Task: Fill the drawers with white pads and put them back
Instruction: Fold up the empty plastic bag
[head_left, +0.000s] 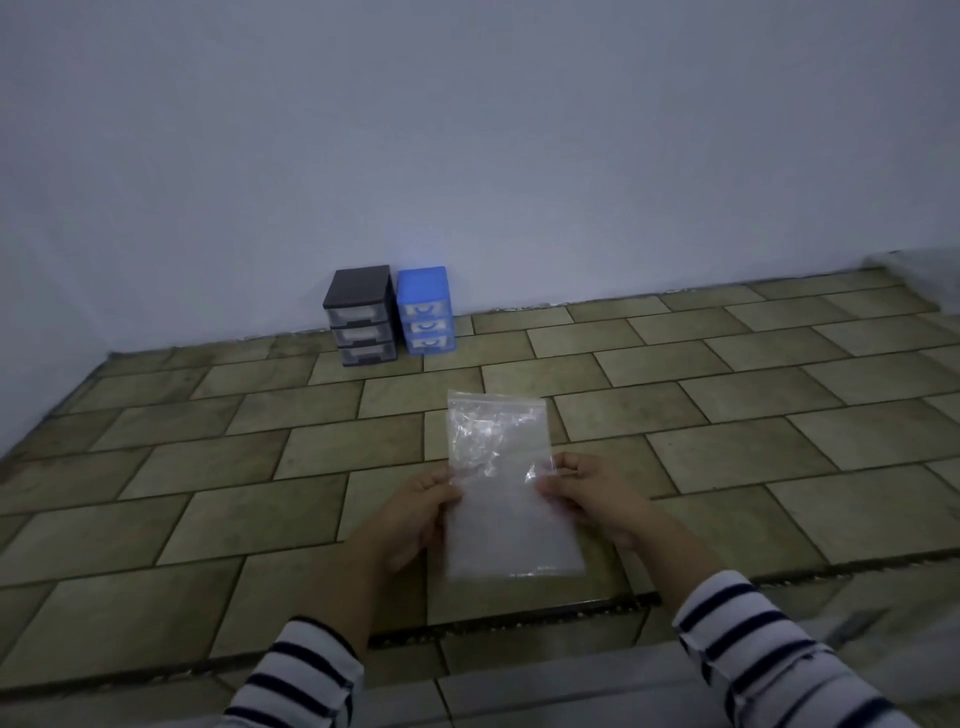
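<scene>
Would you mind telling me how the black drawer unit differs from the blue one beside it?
The black unit is larger and stands left; the blue unit is smaller, on its right. The black unit's drawer fronts look clear; the blue unit's carry blue handles. Both have three shut drawers and stand by the wall.

contents of the clear bag (506, 483) too blurred to tell; drawer (363, 315) interiors indiscernible.

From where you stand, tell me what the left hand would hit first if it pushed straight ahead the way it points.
Probably bare tiled floor. The left hand, pinching the clear bag, points up-frame toward the wall; the black drawer unit and blue drawer unit lie roughly beyond. Depth is unclear.
</scene>
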